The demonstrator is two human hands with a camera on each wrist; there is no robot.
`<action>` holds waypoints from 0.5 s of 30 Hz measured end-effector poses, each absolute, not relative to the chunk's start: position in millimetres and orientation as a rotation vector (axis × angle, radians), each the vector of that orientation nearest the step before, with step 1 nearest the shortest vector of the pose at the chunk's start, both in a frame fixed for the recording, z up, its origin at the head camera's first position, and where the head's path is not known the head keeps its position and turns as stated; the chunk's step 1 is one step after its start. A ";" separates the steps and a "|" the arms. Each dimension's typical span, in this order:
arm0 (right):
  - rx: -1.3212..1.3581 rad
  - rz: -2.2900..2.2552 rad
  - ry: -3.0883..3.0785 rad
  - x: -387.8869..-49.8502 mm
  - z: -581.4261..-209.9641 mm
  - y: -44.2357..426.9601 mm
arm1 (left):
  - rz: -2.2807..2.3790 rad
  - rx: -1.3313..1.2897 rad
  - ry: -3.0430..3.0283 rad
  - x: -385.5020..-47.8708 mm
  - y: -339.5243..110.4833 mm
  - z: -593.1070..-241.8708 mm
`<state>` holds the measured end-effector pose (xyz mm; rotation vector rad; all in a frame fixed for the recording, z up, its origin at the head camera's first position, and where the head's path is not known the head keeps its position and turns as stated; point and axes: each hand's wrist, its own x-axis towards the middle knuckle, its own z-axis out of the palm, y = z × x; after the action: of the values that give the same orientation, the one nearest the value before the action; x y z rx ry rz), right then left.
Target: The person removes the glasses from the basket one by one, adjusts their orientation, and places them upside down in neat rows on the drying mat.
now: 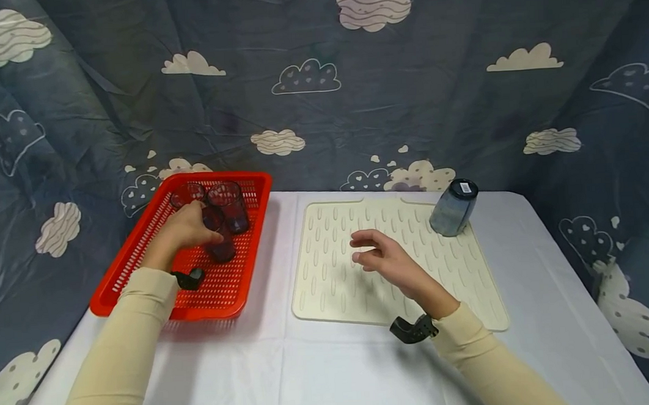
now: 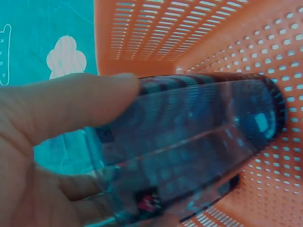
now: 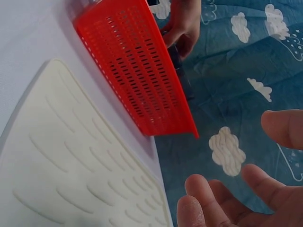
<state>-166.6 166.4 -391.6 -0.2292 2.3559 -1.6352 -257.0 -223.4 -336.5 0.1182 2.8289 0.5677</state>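
In the head view my left hand (image 1: pixel 184 228) reaches into the red basket (image 1: pixel 243 292) and grips a dark glass (image 1: pixel 222 249) near its rim. The left wrist view shows the thumb along that tilted, see-through glass (image 2: pixel 184 142), its base toward the basket wall. Two more dark glasses, one of them (image 1: pixel 237 214) to the right, stand behind it in the basket. My right hand (image 1: pixel 388 257) hovers over the cream ridged mat (image 1: pixel 334 287), fingers apart and slightly bent, holding nothing. An upside-down blue glass (image 1: pixel 453 211) is at the mat's back right corner.
A white cloth (image 1: pixel 311 374) covers the table under the basket and mat. Behind it hangs a dark blue curtain (image 1: pixel 436 117) with cloud prints. The basket's raised rim surrounds the left hand, and the mat lies to the basket's right.
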 end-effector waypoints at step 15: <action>-0.197 -1.617 2.365 -162.9 -395.8 180.2 | 0.366 0.071 2.779 -256.3 -215.6 -324.4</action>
<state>-162.9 180.2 -395.8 -0.1965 2.3654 -1.6165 -256.3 -215.6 -324.4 0.0708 2.7790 0.3661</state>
